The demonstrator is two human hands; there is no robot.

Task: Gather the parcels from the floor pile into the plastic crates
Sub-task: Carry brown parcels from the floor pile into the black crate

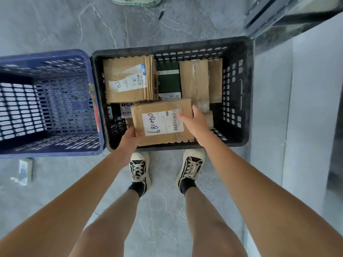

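Observation:
A brown cardboard parcel [157, 115] with a white label marked in black pen lies at the front of the black plastic crate [239, 86]. My left hand [130, 138] grips its near left corner. My right hand [194, 121] holds its right edge, fingers spread over the label. Behind it in the black crate are a larger brown parcel [128, 80], a dark green box [168, 78] and a taped brown box [194, 80]. A blue plastic crate [48, 102] with nothing visible inside stands touching the black one on the left.
Grey marble floor all around. My two feet in sneakers [139, 169] stand just in front of the black crate. A small pale packet [25, 170] lies on the floor at the left. Someone's green clog [137, 1] is at the top edge. A dark metal frame [289, 13] stands at the upper right.

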